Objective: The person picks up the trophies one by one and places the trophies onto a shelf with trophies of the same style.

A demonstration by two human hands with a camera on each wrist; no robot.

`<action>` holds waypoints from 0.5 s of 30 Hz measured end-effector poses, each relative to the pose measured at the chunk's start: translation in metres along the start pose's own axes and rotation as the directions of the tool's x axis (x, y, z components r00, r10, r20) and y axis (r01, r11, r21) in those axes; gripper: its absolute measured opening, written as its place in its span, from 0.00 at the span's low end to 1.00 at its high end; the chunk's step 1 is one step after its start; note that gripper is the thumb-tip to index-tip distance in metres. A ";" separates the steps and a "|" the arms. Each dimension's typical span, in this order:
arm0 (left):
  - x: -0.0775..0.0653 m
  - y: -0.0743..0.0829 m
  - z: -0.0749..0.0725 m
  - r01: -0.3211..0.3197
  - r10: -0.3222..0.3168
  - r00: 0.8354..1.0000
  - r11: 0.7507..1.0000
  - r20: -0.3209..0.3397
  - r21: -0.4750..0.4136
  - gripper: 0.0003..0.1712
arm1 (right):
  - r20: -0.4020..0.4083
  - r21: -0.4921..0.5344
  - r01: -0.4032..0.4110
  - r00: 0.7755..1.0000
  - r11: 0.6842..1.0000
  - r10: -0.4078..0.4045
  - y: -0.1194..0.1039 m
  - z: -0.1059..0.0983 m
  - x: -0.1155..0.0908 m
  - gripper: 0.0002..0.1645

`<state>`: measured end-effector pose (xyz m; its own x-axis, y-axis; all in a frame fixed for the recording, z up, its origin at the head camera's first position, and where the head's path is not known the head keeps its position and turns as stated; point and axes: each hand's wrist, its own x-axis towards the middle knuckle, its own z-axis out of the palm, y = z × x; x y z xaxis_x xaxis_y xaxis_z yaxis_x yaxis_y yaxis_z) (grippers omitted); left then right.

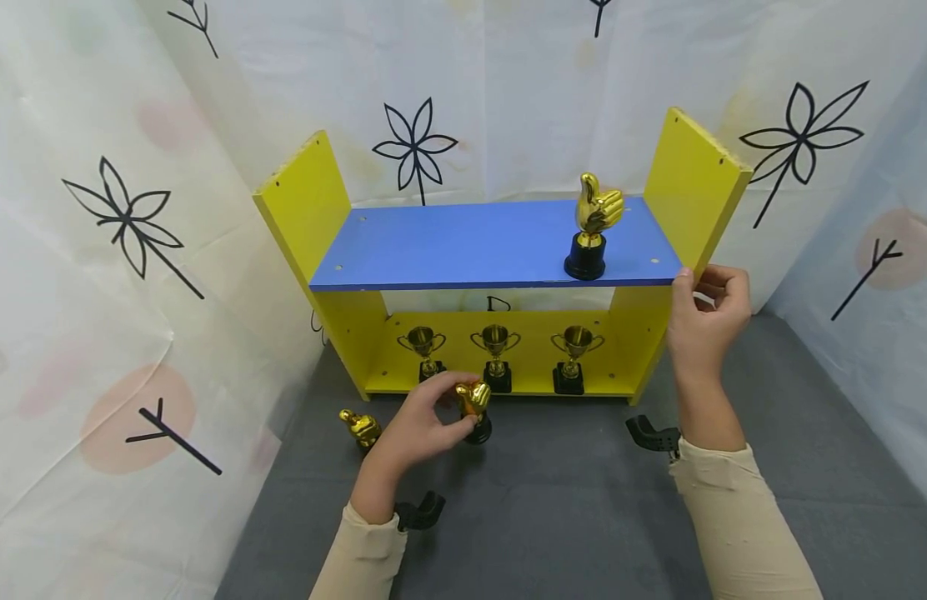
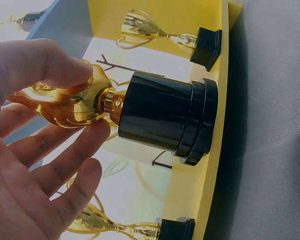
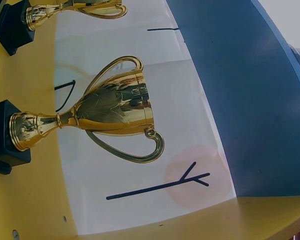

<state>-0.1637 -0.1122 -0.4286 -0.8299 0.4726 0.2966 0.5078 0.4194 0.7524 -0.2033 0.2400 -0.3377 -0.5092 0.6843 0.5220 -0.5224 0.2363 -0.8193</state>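
Observation:
My left hand point(image 1: 426, 421) grips a gold thumbs-up trophy point(image 1: 474, 400) by its top, between thumb and fingers. In the left wrist view its black round base point(image 2: 165, 112) hangs free, in front of the shelf. My right hand point(image 1: 707, 321) holds the front edge of the right side panel, with the thumb by the corner of the blue board point(image 1: 463, 246). Another thumbs-up trophy point(image 1: 586, 254) stands upright on the right part of that board. Beside my left wrist is a further gold trophy point(image 1: 361, 427), partly hidden by the hand.
Three gold cup trophies stand on the lower yellow board: a left one point(image 1: 422, 340), a middle one point(image 1: 496, 339) and a right one point(image 3: 115, 107). Yellow side panels point(image 1: 696, 179) rise above the blue board. Patterned white cloth point(image 1: 231, 108) hangs behind; grey cloth point(image 1: 553, 508) covers the surface.

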 end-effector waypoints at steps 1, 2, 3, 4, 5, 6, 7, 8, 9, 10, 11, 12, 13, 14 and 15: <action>0.001 0.000 0.000 -0.001 0.001 1.000 1.000 0.000 0.003 0.32 | 0.000 0.001 -0.002 1.000 1.000 0.002 -0.001 0.000 0.000 0.03; 0.002 0.001 0.000 -0.006 0.006 1.000 1.000 0.000 0.004 0.32 | 0.000 0.002 -0.002 1.000 1.000 0.002 -0.001 0.000 0.000 0.03; 0.002 0.001 0.000 -0.009 0.009 1.000 1.000 -0.001 0.007 0.32 | -0.001 0.003 -0.003 1.000 1.000 0.003 -0.002 0.000 -0.001 0.03; 0.003 0.001 0.000 -0.009 0.009 1.000 1.000 -0.001 0.009 0.31 | -0.003 0.004 -0.004 1.000 1.000 0.004 -0.002 0.000 -0.001 0.02; 0.004 0.002 0.000 -0.009 0.009 1.000 1.000 -0.003 0.011 0.31 | -0.004 0.006 -0.003 1.000 1.000 0.003 -0.003 0.000 -0.001 0.03; 0.004 0.002 0.000 -0.010 0.010 1.000 1.000 -0.004 0.010 0.31 | -0.005 0.007 -0.003 1.000 1.000 0.003 -0.003 0.000 -0.001 0.04; 0.004 0.003 0.000 -0.009 0.009 1.000 1.000 -0.006 0.009 0.31 | -0.005 0.011 -0.001 1.000 1.000 0.001 -0.003 0.000 -0.001 0.04; 0.004 0.003 0.000 -0.010 0.010 1.000 1.000 -0.008 0.007 0.32 | -0.005 0.015 0.001 1.000 1.000 -0.001 -0.003 0.000 -0.001 0.05; 0.005 0.004 0.000 -0.007 0.007 1.000 1.000 -0.009 0.007 0.31 | -0.005 0.018 0.002 1.000 1.000 -0.001 -0.003 0.000 -0.001 0.05; 0.005 0.005 0.000 -0.005 0.005 1.000 1.000 -0.010 0.006 0.32 | -0.004 0.021 0.004 1.000 1.000 -0.004 -0.004 0.000 -0.001 0.05; 0.005 0.005 0.000 -0.005 0.005 1.000 1.000 -0.011 0.004 0.32 | -0.004 0.025 0.004 1.000 1.000 -0.004 -0.004 0.000 -0.001 0.06; 0.005 0.005 0.000 -0.004 0.004 1.000 1.000 -0.011 0.001 0.32 | -0.005 0.028 0.004 1.000 1.000 -0.003 -0.004 0.000 -0.001 0.05; 0.006 0.006 0.000 -0.003 0.003 1.000 1.000 -0.012 0.001 0.32 | -0.005 0.030 0.004 1.000 1.000 -0.004 -0.004 0.000 -0.001 0.05; 0.006 0.006 0.000 -0.003 0.003 1.000 1.000 -0.012 -0.002 0.32 | -0.006 0.030 0.003 1.000 1.000 -0.003 -0.004 0.000 -0.001 0.04; 0.006 0.006 0.000 -0.002 0.002 1.000 1.000 -0.011 -0.004 0.32 | -0.005 0.030 0.004 1.000 1.000 -0.003 -0.004 0.000 -0.001 0.04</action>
<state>-0.1659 -0.1069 -0.4218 -0.8313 0.4648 0.3050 0.5088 0.4150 0.7543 -0.2007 0.2387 -0.3348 -0.5037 0.6871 0.5236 -0.5443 0.2182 -0.8100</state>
